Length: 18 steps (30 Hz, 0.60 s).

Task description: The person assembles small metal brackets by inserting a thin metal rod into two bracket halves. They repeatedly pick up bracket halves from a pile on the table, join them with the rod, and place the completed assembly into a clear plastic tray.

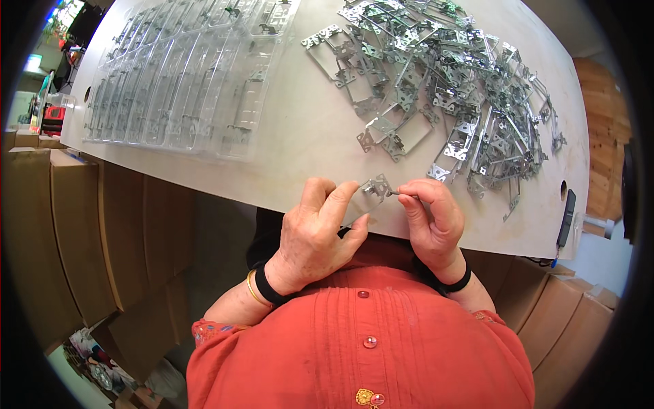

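Observation:
My left hand is closed on a small stamped metal bracket, holding its frame between thumb and fingers just over the near edge of the table. Against the bracket's right corner, my right hand pinches a thin dark pin-like piece between thumb and forefinger. Its exact kind is too small to tell. Beyond both hands lies a large tangled pile of similar silvery metal brackets, some with long thin arms.
At the table's far left sit clear plastic trays with long compartments holding metal parts. The pale table has a dark hole near its right corner, beside a black bar-shaped object. Cardboard boxes stand below on both sides.

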Tool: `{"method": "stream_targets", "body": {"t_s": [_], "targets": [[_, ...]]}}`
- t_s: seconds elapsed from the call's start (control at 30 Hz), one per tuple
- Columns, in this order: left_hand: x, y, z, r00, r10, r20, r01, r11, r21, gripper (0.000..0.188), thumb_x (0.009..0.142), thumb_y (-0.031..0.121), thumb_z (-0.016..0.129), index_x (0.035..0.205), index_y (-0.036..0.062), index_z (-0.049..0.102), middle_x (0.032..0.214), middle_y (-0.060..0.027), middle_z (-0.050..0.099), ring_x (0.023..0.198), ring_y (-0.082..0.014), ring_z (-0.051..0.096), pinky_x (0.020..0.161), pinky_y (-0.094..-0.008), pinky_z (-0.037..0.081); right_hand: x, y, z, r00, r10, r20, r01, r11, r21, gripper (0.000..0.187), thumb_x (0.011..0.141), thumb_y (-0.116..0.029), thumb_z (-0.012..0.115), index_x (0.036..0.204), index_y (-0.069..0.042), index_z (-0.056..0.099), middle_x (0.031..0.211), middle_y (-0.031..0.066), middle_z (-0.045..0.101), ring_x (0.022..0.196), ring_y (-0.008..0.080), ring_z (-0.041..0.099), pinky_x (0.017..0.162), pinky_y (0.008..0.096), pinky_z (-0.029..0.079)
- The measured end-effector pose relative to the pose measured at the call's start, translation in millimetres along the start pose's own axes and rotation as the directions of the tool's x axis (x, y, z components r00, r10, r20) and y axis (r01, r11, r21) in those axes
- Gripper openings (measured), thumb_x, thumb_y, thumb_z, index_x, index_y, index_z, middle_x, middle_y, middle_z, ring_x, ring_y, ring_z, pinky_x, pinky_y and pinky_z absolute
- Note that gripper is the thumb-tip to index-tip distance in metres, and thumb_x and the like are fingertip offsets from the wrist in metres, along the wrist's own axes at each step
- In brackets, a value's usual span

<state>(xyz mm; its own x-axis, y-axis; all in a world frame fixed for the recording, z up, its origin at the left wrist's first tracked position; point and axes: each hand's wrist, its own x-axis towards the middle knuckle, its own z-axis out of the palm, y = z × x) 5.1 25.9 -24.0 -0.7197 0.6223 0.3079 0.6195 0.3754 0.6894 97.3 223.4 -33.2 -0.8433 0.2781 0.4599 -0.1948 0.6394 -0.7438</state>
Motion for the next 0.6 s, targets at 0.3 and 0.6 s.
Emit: {"method": "stream_targets", "body": {"t_s": [0.3,0.6], "targets": [[1.2,-3.3,-0.6,0.999,0.044,-0.012,-0.044,0.999,-0.002,0.054,0.072,0.006,0.088,0.123,0.0021,0.071,0.098,-0.0136,0.059,0.072,-0.0237,0.06,0.058,-0.0349,0.052,0.8,0.4,0.1,0.997,-0.069,0.023,0.071,0.994,-0.082,0.019,0.092,0.002,0.077,0.11,-0.003,0.071,0.097,0.0121,0.073,0.08,0.0279,0.069,0.071,0.0352,0.054],[1.5,-3.8,-0.3,0.999,0.041,-0.01,-0.042,0.999,-0.019,0.054,0.073,0.005,0.087,0.123,0.0015,0.07,0.098,-0.0133,0.059,0.072,-0.023,0.06,0.058,-0.0348,0.052,-0.4,-0.4,0.7,0.999,-0.039,0.016,0.039,0.998,-0.045,0.019,0.091,-0.001,0.081,0.106,-0.003,0.07,0.094,0.0112,0.073,0.079,0.0276,0.068,0.07,0.0354,0.054]]}}
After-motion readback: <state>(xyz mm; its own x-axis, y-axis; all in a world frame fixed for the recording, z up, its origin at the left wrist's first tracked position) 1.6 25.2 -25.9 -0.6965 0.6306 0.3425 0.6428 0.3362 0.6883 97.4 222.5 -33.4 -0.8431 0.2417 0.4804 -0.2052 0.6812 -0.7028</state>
